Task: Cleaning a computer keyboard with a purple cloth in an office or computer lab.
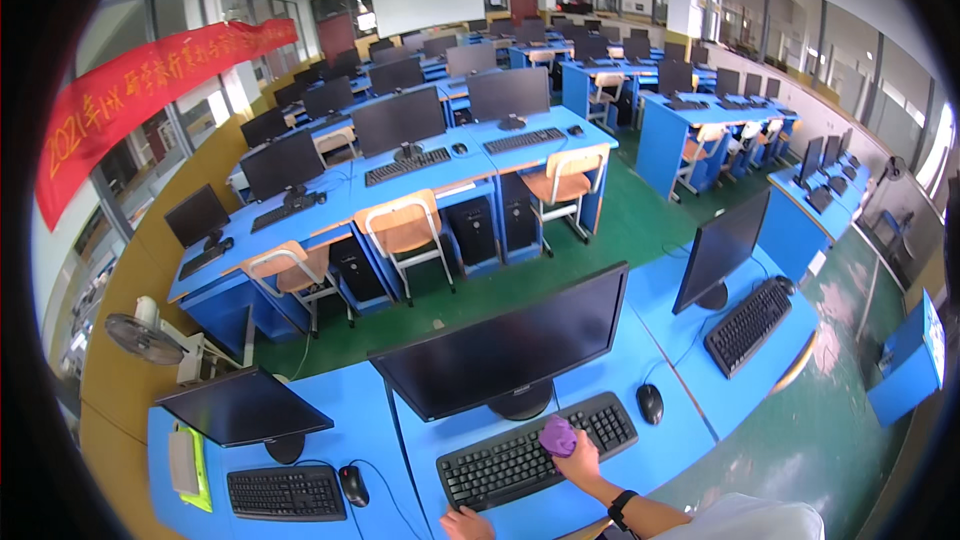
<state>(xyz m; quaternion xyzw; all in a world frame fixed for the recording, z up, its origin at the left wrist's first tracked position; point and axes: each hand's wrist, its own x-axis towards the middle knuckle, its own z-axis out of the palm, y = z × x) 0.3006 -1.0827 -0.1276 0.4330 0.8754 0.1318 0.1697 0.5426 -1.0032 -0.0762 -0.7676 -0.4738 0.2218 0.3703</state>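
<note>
A purple cloth (pixel 559 436) is bunched in my right hand (pixel 579 462), which rests over the right half of a black keyboard (pixel 495 461). A dark band circles my right wrist. Low in the view, my left hand (pixel 466 523) lies at the keyboard's near left corner, its fingertips seeming to touch the edge. Part of that hand is cut off by the picture's rim. Behind the keyboard stands a black monitor (pixel 510 345) with a dark screen. To the right of the keyboard sits a black mouse (pixel 649 403) on the blue desk (pixel 600 487).
On the left are another monitor (pixel 247 405), keyboard (pixel 286 493), mouse (pixel 353 485) and a bright green packet (pixel 196 469). A monitor (pixel 724 251) and keyboard (pixel 748 324) stand at right. Beyond the desk are chairs (pixel 405 221) and rows of computers. A fan (pixel 146 337) is at left.
</note>
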